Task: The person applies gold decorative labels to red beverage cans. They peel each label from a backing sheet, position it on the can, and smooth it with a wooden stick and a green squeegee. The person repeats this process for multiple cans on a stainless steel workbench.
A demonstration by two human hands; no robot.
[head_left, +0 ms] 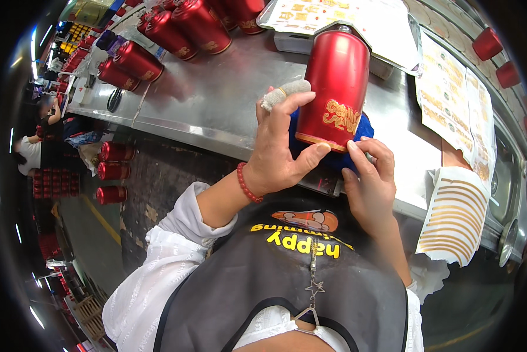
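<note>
A glossy red bottle (334,76) with a gold ornament near its lower end lies on a blue support (364,128) at the table's front edge. Its dark neck points away from me, and a thin gold band runs along the near rim. My left hand (278,138) grips the bottle's left side, thumb at the rim, with grey-white wrapping on a finger. At the rim's right end, the curled fingers of my right hand (372,185) press against the bottle. Whether a strip of the band sits between those fingertips is too small to tell.
More red bottles (201,26) stand at the back left of the metal table (216,94). A sheet of gold curved strips (454,214) hangs over the right edge, below sheets of gold ornaments (448,88). A white tray (392,44) lies behind the bottle. Other people work far left.
</note>
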